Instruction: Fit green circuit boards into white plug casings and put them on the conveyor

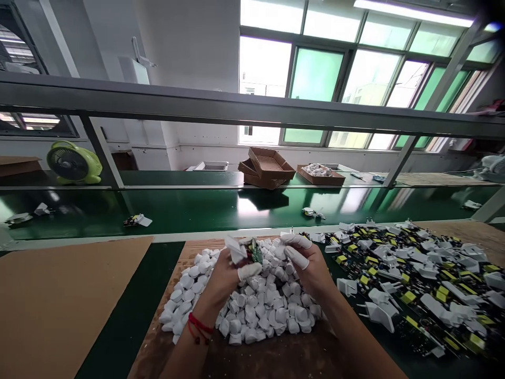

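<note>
My left hand (229,273), a red string bracelet at its wrist, is closed around a circuit board (256,252) with a white plug piece (235,249) attached. My right hand (310,260) is just to the right, its thumb and finger in white finger covers and pinched together. Whatever is between those fingertips blends with the white behind it and I cannot make it out. Both hands are above a heap of small white caps (256,316) on a brown cardboard sheet (158,347).
To the right spreads a big pile of circuit boards with white plug pieces (426,273). A bare cardboard sheet (71,295) lies left. Beyond runs a green conveyor belt (197,205) carrying a few boards, under a metal rail (197,108). Cardboard trays (268,166) and a green fan (73,163) stand behind.
</note>
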Demonstrator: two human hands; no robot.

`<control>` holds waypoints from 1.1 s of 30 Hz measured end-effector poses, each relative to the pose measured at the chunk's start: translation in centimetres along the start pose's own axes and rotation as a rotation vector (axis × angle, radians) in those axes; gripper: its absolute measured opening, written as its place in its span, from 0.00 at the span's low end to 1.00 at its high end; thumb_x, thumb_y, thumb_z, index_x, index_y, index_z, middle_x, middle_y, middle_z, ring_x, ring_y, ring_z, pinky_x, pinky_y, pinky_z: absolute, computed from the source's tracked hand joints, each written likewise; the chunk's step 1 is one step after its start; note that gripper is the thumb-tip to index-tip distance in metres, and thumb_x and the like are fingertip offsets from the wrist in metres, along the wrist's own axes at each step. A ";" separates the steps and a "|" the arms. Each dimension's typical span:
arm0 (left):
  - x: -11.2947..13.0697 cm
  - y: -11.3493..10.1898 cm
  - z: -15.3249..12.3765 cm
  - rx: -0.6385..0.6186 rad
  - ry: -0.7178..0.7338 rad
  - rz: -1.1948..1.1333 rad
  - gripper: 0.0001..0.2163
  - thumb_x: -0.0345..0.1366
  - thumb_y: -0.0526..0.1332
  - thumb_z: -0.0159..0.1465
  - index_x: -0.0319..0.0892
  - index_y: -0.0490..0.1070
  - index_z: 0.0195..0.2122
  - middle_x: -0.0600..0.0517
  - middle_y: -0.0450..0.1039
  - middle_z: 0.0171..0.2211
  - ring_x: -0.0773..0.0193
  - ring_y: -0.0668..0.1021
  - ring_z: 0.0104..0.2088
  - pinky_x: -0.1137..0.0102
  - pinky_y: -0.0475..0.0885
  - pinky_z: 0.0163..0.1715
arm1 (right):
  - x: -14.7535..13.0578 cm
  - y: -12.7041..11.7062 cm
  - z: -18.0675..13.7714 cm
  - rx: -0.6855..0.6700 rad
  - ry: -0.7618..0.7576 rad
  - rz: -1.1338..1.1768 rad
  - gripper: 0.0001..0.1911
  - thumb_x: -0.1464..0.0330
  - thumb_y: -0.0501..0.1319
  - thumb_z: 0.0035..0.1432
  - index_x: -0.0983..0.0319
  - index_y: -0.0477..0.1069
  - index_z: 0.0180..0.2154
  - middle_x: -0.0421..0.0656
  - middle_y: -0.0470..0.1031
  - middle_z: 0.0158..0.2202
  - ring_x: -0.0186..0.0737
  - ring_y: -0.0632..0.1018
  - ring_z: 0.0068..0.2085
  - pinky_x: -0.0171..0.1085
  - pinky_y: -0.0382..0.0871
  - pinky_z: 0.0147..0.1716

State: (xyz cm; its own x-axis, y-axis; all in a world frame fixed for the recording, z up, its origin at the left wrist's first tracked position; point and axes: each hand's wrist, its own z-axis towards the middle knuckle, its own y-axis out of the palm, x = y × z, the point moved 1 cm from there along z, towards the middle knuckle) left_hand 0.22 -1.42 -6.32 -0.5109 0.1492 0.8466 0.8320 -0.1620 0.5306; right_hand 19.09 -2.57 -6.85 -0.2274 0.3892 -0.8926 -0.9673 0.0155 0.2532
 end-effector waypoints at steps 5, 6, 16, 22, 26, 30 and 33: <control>-0.9 0.0 -0.5 -0.144 0.056 0.074 0.40 0.18 0.73 0.36 0.47 0.71 0.53 0.48 0.80 0.40 0.47 0.76 0.51 0.61 0.74 0.49 | -0.5 1.2 -0.5 -0.103 0.032 0.091 0.09 0.65 0.72 0.42 0.58 0.78 0.29 0.41 0.77 0.28 0.39 0.76 0.29 0.38 0.73 0.31; -1.0 0.0 -0.5 -0.155 0.063 0.084 0.41 0.18 0.73 0.37 0.48 0.70 0.54 0.48 0.80 0.40 0.46 0.76 0.52 0.60 0.74 0.49 | -0.6 1.3 -0.6 -0.138 0.034 0.085 0.08 0.65 0.73 0.42 0.58 0.79 0.29 0.41 0.77 0.28 0.38 0.76 0.29 0.38 0.73 0.32; -1.5 -0.5 -0.6 -0.049 -0.042 0.026 0.34 0.15 0.72 0.33 0.42 0.77 0.44 0.43 0.80 0.39 0.40 0.76 0.50 0.55 0.74 0.47 | 0.8 1.3 -0.8 -0.243 -0.119 -0.029 0.10 0.59 0.71 0.46 0.55 0.77 0.31 0.41 0.72 0.33 0.37 0.71 0.31 0.37 0.69 0.32; -0.8 -0.2 -0.7 -0.249 -0.024 0.088 0.38 0.20 0.74 0.35 0.43 0.72 0.52 0.42 0.79 0.43 0.39 0.73 0.53 0.55 0.72 0.50 | 1.3 1.8 -1.2 -0.320 -0.006 -0.076 0.39 0.49 0.67 0.47 0.51 0.61 0.59 0.44 0.70 0.42 0.39 0.71 0.34 0.38 0.68 0.37; -0.4 0.0 -1.0 -0.415 -0.099 0.208 0.42 0.29 0.75 0.37 0.44 0.67 0.57 0.42 0.75 0.50 0.37 0.71 0.55 0.51 0.69 0.53 | 1.0 2.4 -1.9 -0.517 0.152 0.106 0.46 0.48 0.68 0.45 0.55 0.57 0.62 0.48 0.70 0.50 0.45 0.73 0.44 0.43 0.66 0.46; 0.0 0.7 -1.4 -0.514 -0.118 0.303 0.42 0.33 0.74 0.36 0.44 0.68 0.57 0.42 0.74 0.52 0.35 0.70 0.55 0.49 0.68 0.53 | 1.2 2.9 -2.8 -0.500 0.177 0.266 0.41 0.53 0.71 0.42 0.55 0.65 0.58 0.47 0.72 0.49 0.41 0.73 0.37 0.39 0.67 0.38; 0.3 1.0 -1.6 -0.475 -0.105 0.396 0.41 0.34 0.74 0.35 0.43 0.69 0.56 0.42 0.75 0.51 0.35 0.71 0.55 0.49 0.68 0.53 | 1.4 3.3 -3.1 -0.428 0.172 0.361 0.32 0.58 0.71 0.43 0.54 0.72 0.52 0.45 0.74 0.45 0.34 0.68 0.26 0.34 0.65 0.27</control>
State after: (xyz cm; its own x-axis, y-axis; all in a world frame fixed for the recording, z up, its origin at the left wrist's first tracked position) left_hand 0.53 -3.06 -5.47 -0.1397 0.0808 0.9869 0.7547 -0.6366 0.1589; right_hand 15.20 -4.82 -8.47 -0.5317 0.1453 -0.8344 -0.7762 -0.4779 0.4113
